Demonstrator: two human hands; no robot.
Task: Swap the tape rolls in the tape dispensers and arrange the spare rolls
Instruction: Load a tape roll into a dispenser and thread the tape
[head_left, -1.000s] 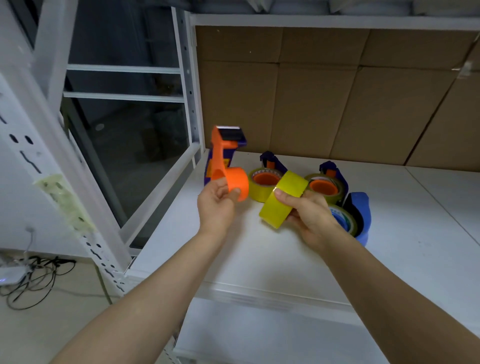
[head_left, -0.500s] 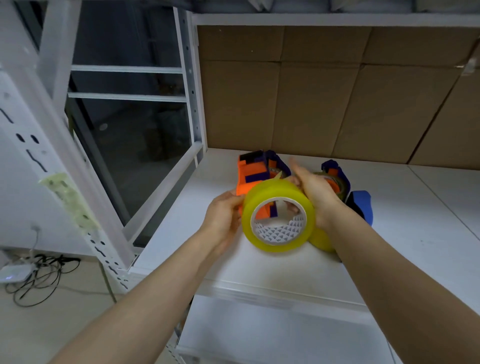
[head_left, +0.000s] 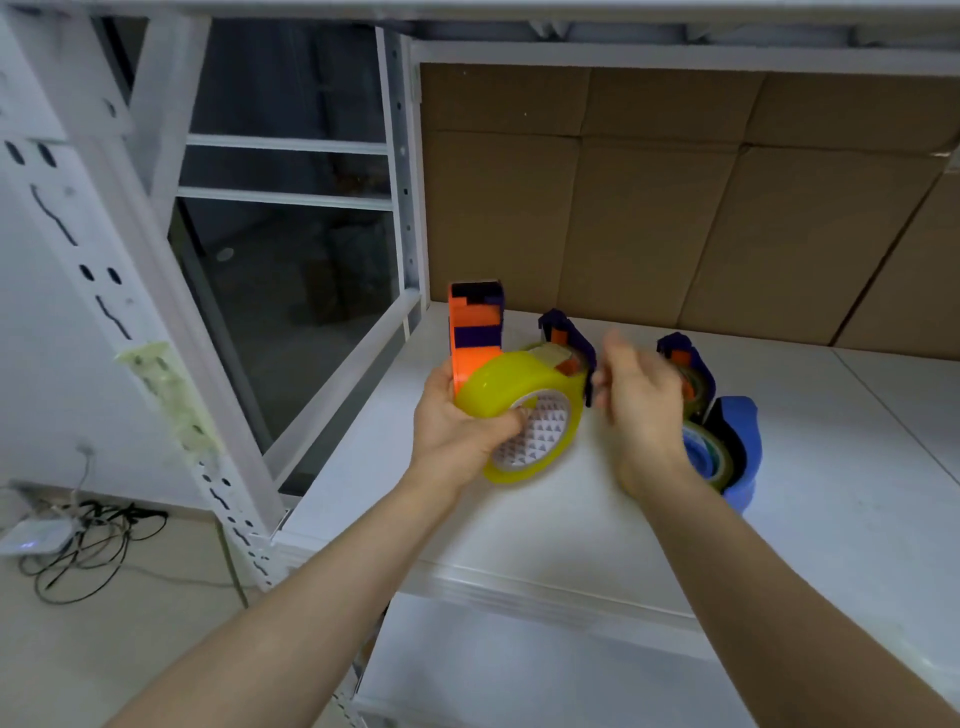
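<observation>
Left grip (head_left: 457, 431): curled round orange dispenser (head_left: 470, 332), thumb on core of yellow roll (head_left: 519, 384). Roll looks seated on dispenser, above shelf (head_left: 571, 519); likely light, stiff, slick-faced, so take by rim or core. Right grip (head_left: 639, 410): just right of roll, fingers loose, empty, blurred. Further right: loaded dispensers (head_left: 693, 364).

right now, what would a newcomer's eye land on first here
First the bright yellow tape roll, held against an orange dispenser by the left hand above the white shelf. Just to its right the right hand hangs open and blurred. A blue dispenser lies on the shelf past that hand.
</observation>
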